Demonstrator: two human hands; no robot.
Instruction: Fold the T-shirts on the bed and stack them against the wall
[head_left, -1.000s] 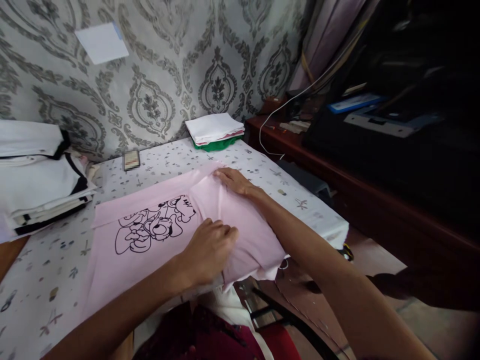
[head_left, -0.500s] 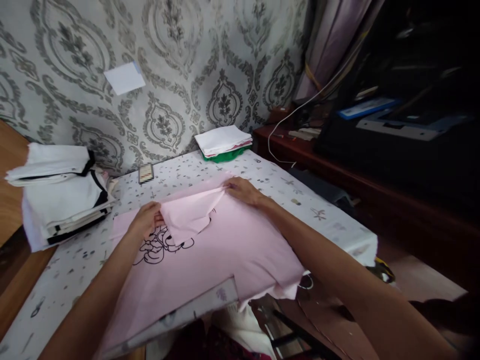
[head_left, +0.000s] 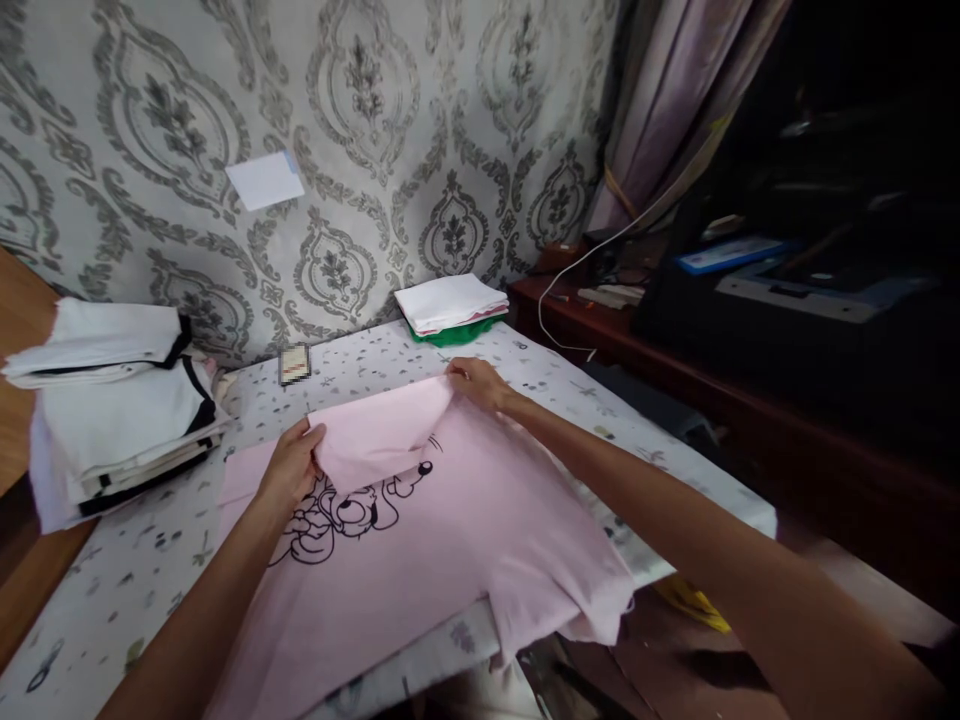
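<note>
A pink T-shirt [head_left: 450, 540] with a black cartoon print [head_left: 352, 510] lies spread on a table covered in a white patterned cloth [head_left: 127, 570]. Its far part is folded over toward me as a flap [head_left: 379, 440] that covers the top of the print. My left hand [head_left: 289, 465] pinches the flap's left corner. My right hand [head_left: 476, 382] grips the flap's right corner at the far edge of the shirt. The shirt's right sleeve hangs off the table's near edge.
A pile of white and black folded clothes [head_left: 112, 400] sits at the left. A small stack of white, pink and green cloth [head_left: 450, 308] lies by the patterned wall. A small card [head_left: 294, 364] lies on the table. A dark wooden bench with a machine [head_left: 795, 310] stands at right.
My left hand left the shirt's near right part and moved to the far left, taking hold of the fabric. Both hands now hold a flap, and the shirt lies more spread out.
</note>
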